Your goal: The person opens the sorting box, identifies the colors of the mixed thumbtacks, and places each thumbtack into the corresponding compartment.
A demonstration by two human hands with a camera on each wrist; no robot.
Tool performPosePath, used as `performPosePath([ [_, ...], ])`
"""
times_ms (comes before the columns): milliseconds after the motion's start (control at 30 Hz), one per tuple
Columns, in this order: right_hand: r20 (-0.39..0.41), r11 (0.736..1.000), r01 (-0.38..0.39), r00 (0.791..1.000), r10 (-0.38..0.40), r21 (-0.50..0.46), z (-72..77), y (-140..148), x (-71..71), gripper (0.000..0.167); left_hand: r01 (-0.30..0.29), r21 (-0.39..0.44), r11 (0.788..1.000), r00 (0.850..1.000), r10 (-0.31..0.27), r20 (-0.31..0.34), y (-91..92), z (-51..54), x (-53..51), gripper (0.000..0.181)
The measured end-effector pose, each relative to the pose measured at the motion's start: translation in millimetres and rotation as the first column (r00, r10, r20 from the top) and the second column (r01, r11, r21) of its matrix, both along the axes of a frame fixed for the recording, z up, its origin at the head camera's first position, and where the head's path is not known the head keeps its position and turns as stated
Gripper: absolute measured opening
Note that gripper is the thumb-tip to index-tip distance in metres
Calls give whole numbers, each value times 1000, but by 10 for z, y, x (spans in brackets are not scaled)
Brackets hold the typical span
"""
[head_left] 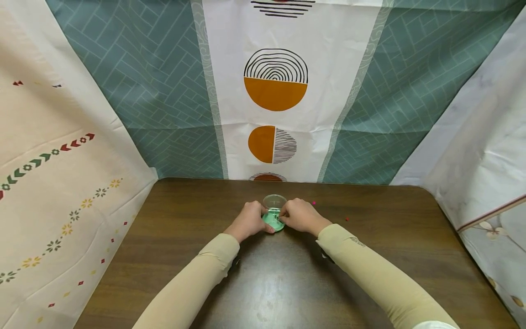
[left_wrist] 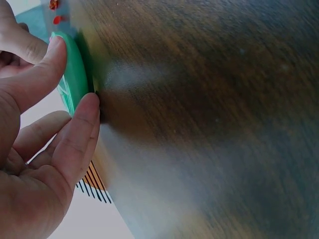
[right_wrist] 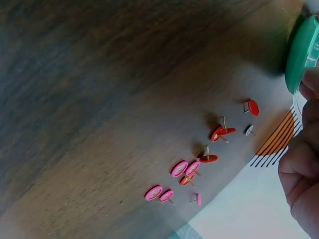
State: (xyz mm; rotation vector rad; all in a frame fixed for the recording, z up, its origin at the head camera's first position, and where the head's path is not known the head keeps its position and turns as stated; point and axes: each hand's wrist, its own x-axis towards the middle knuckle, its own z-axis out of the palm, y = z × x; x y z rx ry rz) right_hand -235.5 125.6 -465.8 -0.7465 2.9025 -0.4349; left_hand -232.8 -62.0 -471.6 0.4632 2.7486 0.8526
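A small round green container [head_left: 271,220] rests on the brown table between both hands. A clear round cover [head_left: 274,199] stands up at its far side. My left hand [head_left: 252,220] grips the container's left side, with its thumb on the near rim. In the left wrist view that thumb presses the green rim [left_wrist: 76,74], and the fingers pass beneath. My right hand [head_left: 302,215] has curled fingers at the container's right edge. In the right wrist view its fingertips overlap the green wall [right_wrist: 298,55]. Whether a small piece sits between them is hidden.
Several red and pink thumbtacks [right_wrist: 208,158] lie loose to the right of the container, some points up. A paler tack [right_wrist: 249,130] is among them. A red tack [head_left: 347,219] lies farther right. Patterned cloth [head_left: 275,91] hangs behind the table's far edge.
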Motion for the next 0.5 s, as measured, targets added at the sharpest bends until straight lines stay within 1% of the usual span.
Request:
performPosePath([
  [133, -6, 1000, -16, 1000, 16, -19, 44, 51, -12, 10, -16, 5, 1000, 1000, 16, 19, 3, 38, -8, 63],
  [233, -18, 998, -19, 1000, 18, -54, 81, 106, -20, 11, -19, 12, 1000, 1000, 19, 15, -1, 57, -9, 61],
  [367, -26, 992, -4, 1000, 1, -128, 147, 204, -38, 13, -12, 18, 1000, 1000, 12, 3, -5, 53, -4, 61],
  [500, -44, 984, 23, 999, -31, -176, 258, 315, -75, 14, -15, 10, 1000, 1000, 15, 7, -5, 50, -8, 65],
])
